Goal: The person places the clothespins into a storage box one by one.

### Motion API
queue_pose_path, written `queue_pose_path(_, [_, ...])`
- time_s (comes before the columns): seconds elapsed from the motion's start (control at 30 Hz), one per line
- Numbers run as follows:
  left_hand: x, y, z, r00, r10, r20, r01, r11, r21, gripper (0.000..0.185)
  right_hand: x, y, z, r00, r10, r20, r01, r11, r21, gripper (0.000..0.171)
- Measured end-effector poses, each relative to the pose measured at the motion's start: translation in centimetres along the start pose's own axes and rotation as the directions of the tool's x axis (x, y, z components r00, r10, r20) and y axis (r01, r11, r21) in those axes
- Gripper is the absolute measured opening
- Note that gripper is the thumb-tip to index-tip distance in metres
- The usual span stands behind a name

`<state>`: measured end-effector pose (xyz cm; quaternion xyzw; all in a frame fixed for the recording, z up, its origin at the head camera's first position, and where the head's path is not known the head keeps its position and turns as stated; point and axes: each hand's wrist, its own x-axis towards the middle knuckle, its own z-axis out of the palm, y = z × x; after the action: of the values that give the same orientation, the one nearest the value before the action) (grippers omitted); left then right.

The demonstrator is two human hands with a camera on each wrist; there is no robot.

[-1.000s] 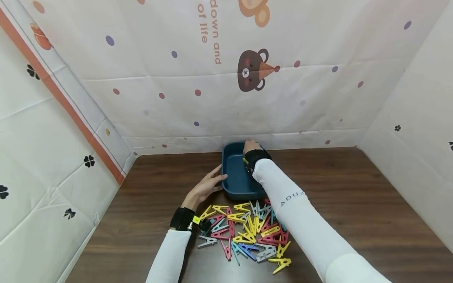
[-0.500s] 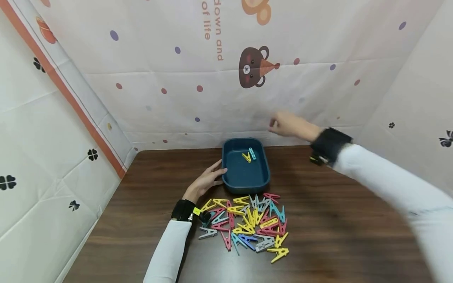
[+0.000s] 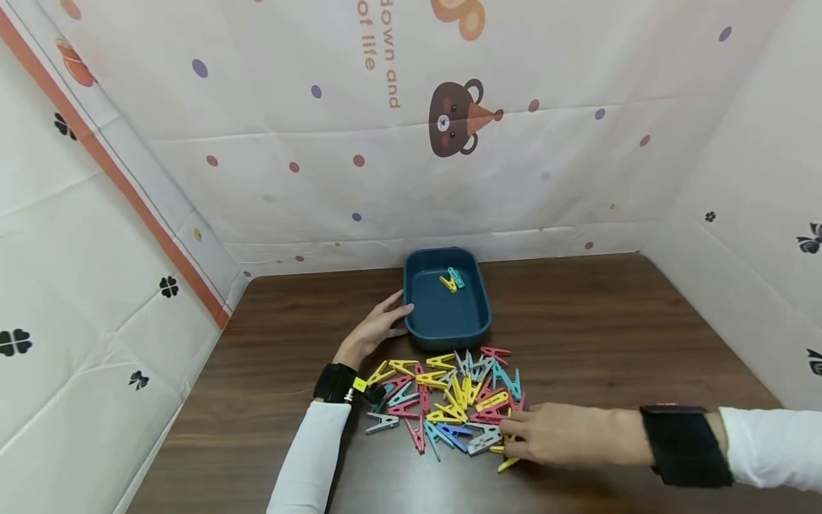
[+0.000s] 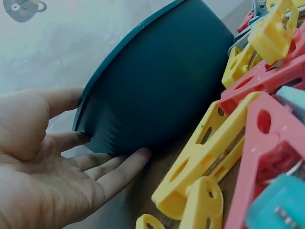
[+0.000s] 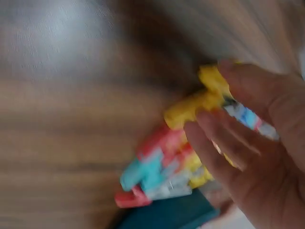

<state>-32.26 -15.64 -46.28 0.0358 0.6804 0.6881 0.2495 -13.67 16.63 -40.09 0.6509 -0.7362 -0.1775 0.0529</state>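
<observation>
Our left hand (image 3: 372, 332) lies flat, fingers straight, against the left wall of the dark blue plastic tray (image 3: 420, 332). Our right hand (image 3: 555, 433) reaches low over the pile of coloured plastic clothespins (image 3: 443, 403), fingers on a yellow clothespin (image 3: 507, 464) (grip unclear, view blurred). Bare brown wooden table (image 3: 610, 335) extends rightward.

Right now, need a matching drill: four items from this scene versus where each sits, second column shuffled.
1. dark blue plastic tray
2. teal plastic clothespin
3. left hand
4. right hand

a. inside the tray, far end
b. at the near right edge of the clothespin pile
c. against the tray's left wall
d. on the brown wooden table, beyond the pile

Pairs: 1-d, 2-a, 3-c, 4-b
</observation>
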Motion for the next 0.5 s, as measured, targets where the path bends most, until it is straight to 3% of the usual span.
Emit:
queue_pose_path(0.07, [-0.2, 0.0, -0.1, 1.0, 0.003, -0.006, -0.003, 1.0, 0.002, 0.071, 0.4, -0.5, 0.6, 1.0, -0.021, -0.013, 0.019, 0.996, -0.088, 0.031])
queue_pose_path(0.23, [-0.4, 0.1, -0.2, 0.999, 0.013, 0.041, -0.014, 0.999, 0.03, 0.072, 0.6, -0.7, 1.6, 0.998, -0.011, -0.062, -0.001, 0.983, -0.184, 0.025])
queue_pose_path(0.5, [-0.3, 0.3, -0.5, 0.998, 0.026, 0.061, -0.029, 0.998, 0.048, 0.07, 0.3, -0.4, 2.1, 0.994, -0.006, -0.111, -0.011, 0.988, -0.154, 0.022])
